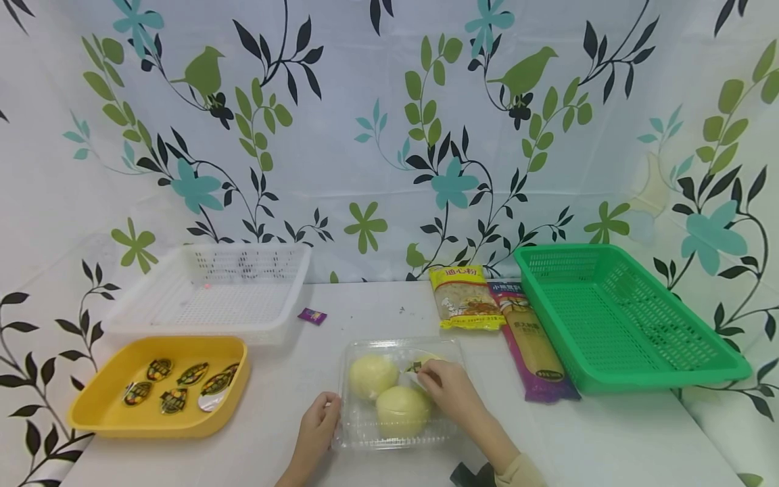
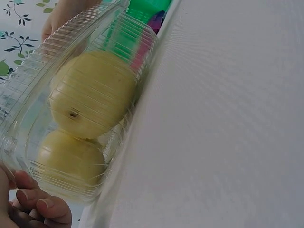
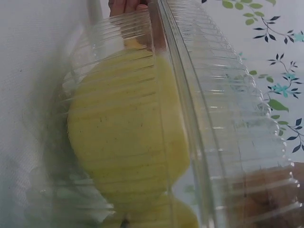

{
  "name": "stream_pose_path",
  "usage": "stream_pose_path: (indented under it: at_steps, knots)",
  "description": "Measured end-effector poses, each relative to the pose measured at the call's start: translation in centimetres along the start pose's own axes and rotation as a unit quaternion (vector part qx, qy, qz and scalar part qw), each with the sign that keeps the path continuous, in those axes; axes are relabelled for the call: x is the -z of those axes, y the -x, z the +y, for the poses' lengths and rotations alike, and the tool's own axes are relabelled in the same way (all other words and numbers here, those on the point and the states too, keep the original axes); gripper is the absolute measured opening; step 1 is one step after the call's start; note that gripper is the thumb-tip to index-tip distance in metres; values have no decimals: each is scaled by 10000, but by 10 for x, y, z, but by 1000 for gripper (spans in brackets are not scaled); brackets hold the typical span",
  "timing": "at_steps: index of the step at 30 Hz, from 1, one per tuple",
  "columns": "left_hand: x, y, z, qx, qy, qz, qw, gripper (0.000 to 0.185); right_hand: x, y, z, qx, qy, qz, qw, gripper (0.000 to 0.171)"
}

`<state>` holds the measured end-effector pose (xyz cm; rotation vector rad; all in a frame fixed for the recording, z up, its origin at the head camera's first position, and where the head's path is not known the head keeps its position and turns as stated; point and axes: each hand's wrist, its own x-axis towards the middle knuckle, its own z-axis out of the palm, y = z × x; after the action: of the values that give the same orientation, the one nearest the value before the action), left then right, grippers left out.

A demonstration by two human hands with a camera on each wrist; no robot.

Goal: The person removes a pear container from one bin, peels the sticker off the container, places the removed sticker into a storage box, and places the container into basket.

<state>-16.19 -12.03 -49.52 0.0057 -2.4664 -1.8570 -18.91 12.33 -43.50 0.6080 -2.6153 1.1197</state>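
Note:
A clear plastic clamshell box (image 1: 398, 443) with a closed ribbed lid stands in front of me, holding round pale-yellow fruits (image 1: 402, 411). One fruit shows a small dark dimple in the left wrist view. My left hand (image 1: 319, 423) holds the box's left side, fingers curled at its edge (image 2: 38, 202). Over the back right of the lid, my right hand (image 1: 453, 391) pinches a small sticker (image 1: 416, 366) with dark print and a pale edge. Its fingertips are right at the lid. In the right wrist view the ribbed wall covers much of the fruit (image 3: 126, 123).
At left, a yellow tray (image 1: 152, 429) holds several oval stickers (image 1: 173, 400); behind it stands a white basket (image 1: 282, 291). A purple packet (image 1: 312, 316) lies near that basket. To the right are a yellow pasta bag (image 1: 465, 297), a purple noodle pack (image 1: 532, 345) and a green basket (image 1: 663, 382).

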Motion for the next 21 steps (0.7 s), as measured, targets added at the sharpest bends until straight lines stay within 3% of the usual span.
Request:
stream_pose_path:
  at_steps: [13,21]
  knots:
    - [0,1,2,89,-3,-39,10000,29,-3,1,2,-16,236,465,9986,6]
    - [0,0,2,83,-84,-4,9999,28,-2,1,-1,-42,647,702,9954,10]
